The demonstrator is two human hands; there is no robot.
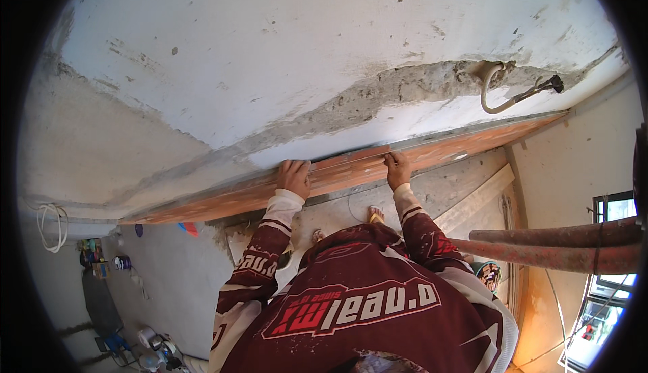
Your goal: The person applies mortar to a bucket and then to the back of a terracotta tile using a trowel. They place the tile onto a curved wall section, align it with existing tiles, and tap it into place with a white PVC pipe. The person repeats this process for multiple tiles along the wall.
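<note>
A long orange-brown straightedge with a metal edge [351, 168] lies flat against the white plastered wall [270, 49] and runs from lower left to upper right. My left hand [295, 177] grips its upper edge with the fingers curled over it. My right hand [398, 168] holds the same edge a little further right. Both arms are in dark red and white sleeves. A band of rough grey plaster [378, 96] runs just above the straightedge.
A bent conduit with a dark cable end [503, 88] sticks out of the wall at the upper right. Two rusty pipes [560, 246] cross at the right, near a window [607, 285]. Tools and containers [121, 265] lie on the floor at the lower left, and a white wire coil [47, 221] hangs further left.
</note>
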